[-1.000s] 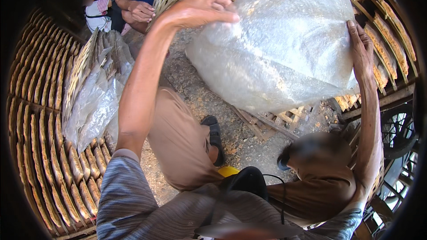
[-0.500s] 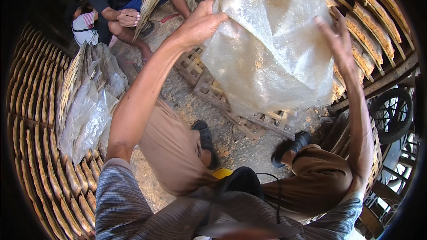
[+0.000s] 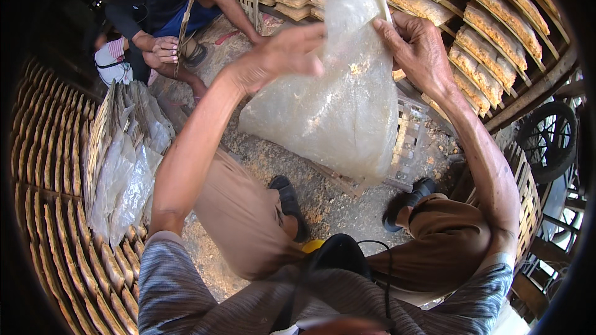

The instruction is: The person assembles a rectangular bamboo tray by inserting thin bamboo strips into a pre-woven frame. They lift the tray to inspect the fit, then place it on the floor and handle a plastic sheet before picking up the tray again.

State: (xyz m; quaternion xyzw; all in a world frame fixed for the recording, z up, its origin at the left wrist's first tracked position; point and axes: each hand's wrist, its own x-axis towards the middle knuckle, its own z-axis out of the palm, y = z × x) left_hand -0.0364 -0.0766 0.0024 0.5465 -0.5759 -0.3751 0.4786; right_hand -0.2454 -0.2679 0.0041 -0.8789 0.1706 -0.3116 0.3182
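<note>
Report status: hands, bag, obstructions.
Left hand and right hand grip clear plastic bag, raised. Bamboo rack below; another person beyond.

Food-drying yard; bamboo racks (image 3: 484, 68)

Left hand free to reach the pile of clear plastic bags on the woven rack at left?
Probably not yet: the left hand grips the big translucent plastic bag together with the right hand; the pile of clear bags lies unobstructed, low left.

A large clear plastic bag (image 3: 347, 105) hangs upright at centre; crumpled clear plastic bags (image 3: 127, 161) lie heaped at left.
</note>
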